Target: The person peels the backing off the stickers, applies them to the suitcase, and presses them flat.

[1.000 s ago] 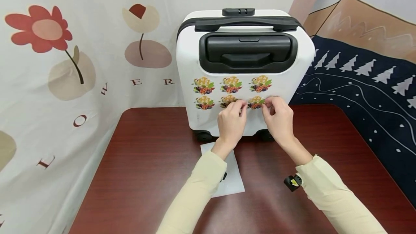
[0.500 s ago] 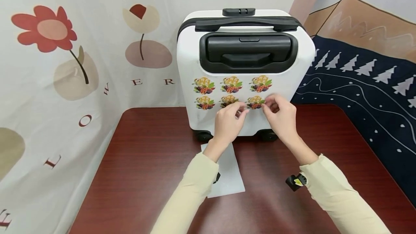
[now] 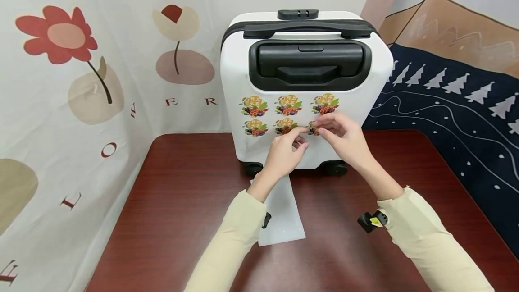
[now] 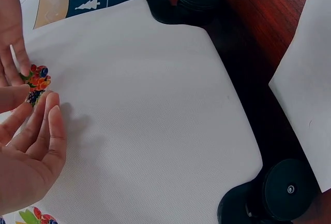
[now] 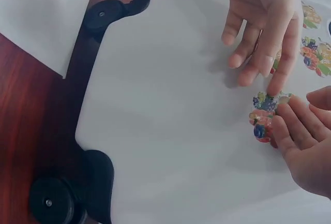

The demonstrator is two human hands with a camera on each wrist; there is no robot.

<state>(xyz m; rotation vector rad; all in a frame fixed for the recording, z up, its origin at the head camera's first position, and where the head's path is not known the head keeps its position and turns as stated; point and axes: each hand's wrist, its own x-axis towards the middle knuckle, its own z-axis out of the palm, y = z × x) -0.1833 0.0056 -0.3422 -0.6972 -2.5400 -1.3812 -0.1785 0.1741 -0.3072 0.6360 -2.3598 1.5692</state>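
A white suitcase [image 3: 255, 150] with a black handle stands upright at the back of the table. Two rows of fruit stickers [image 3: 254, 106] cover its front. My right hand [image 3: 346, 141] lays its fairly straight fingers on the lower-right sticker [image 3: 311, 130], hiding much of it. In the right wrist view, that sticker [image 5: 261, 120] lies against the suitcase beneath those fingertips. My left hand [image 3: 284, 151] stays at the sticker's left edge, its index finger extended to it and its thumb apart. Neither hand visibly pinches anything.
A white paper sheet [image 3: 284, 220] lies on the dark red table [image 3: 182, 202] in front of the suitcase, partly under my left forearm. Black wheels [image 3: 335, 168] support the suitcase. A printed cloth [image 3: 134, 35] hangs behind and to the left.
My right hand has moved left from the sticker's right edge onto its face, fingers straightening. My left hand has drawn slightly down and left, its thumb parting from the index finger.
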